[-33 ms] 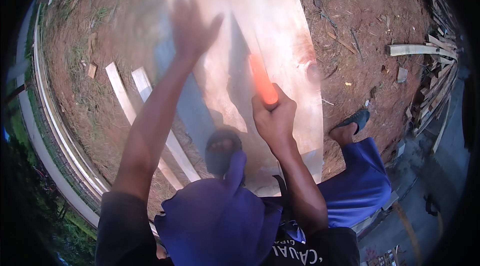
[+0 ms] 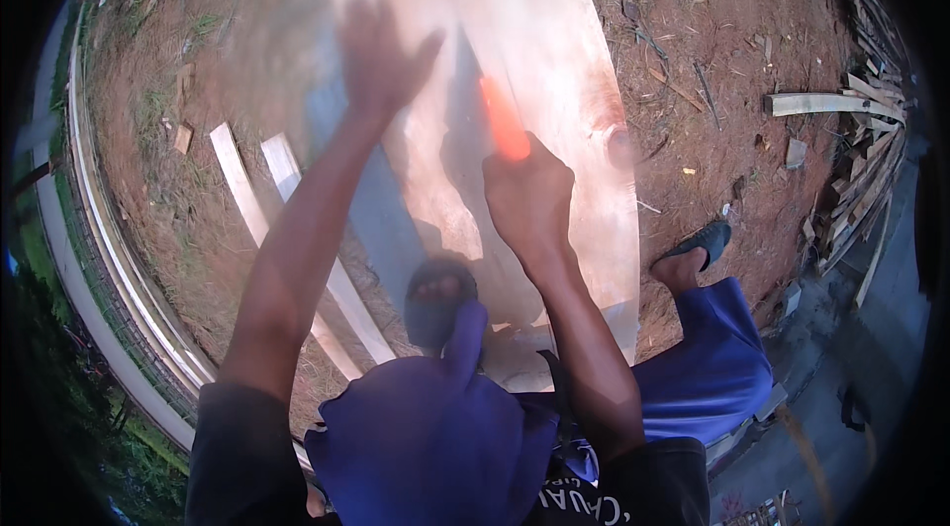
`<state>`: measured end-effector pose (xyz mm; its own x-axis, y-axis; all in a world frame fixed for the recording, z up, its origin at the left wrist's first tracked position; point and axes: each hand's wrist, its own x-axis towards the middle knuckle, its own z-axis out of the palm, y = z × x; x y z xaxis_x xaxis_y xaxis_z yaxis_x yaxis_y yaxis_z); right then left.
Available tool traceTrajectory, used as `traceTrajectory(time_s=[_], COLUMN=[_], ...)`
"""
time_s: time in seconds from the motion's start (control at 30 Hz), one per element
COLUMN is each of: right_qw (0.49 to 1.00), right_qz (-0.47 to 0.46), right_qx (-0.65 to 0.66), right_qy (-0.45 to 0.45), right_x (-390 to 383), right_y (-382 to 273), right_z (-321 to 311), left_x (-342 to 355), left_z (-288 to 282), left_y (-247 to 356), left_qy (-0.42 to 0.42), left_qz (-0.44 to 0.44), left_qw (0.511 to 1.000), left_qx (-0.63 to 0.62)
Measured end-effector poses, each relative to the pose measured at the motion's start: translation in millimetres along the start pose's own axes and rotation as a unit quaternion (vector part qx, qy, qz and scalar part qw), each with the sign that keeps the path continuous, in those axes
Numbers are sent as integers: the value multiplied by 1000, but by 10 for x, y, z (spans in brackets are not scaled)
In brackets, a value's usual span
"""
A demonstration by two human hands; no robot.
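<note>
A large sheet of plywood [image 2: 584, 61] lies in front of me, pale and glaring toward its far end. My left hand [image 2: 381, 56] rests flat on its left part, fingers spread, with nothing held. My right hand [image 2: 529, 194] is closed around the orange handle [image 2: 503, 118] of what looks like a handsaw. Its thin blade is hard to make out against the bright board, beside a dark, narrow shadow. My left foot in a dark sandal [image 2: 440, 300] stands on the board's near left part.
My other sandaled foot [image 2: 703, 247] is on the bare soil [image 2: 712, 61] right of the board. Two pale wood strips [image 2: 287, 170] lie to the left. A heap of scrap wood [image 2: 856, 180] spreads at the far right beside grey concrete [image 2: 841, 328].
My right hand and the orange handle have moved forward and slightly left over the board. My left hand and both feet stay about where they were.
</note>
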<state>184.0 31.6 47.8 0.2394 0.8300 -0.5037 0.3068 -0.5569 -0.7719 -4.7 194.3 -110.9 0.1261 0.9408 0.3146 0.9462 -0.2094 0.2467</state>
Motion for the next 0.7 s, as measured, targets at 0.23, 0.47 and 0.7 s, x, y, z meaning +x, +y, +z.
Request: traceTrajectory(time_s=[0.23, 0.47, 0.7], right_qw=[997, 1000, 999], right_qz=[-56, -22, -38], right_qx=[-53, -16, -11], right_qy=[32, 0, 36], right_x=[-1339, -799, -94], right_y=[361, 308, 142], right_z=[-645, -335, 11], left_x=[-45, -28, 6], left_z=[-2, -43, 159], left_y=[-68, -92, -72], left_qy=[-11, -2, 29], left_qz=[-3, 5, 24], left_qw=[1000, 1000, 999], left_qx=[2, 11, -20])
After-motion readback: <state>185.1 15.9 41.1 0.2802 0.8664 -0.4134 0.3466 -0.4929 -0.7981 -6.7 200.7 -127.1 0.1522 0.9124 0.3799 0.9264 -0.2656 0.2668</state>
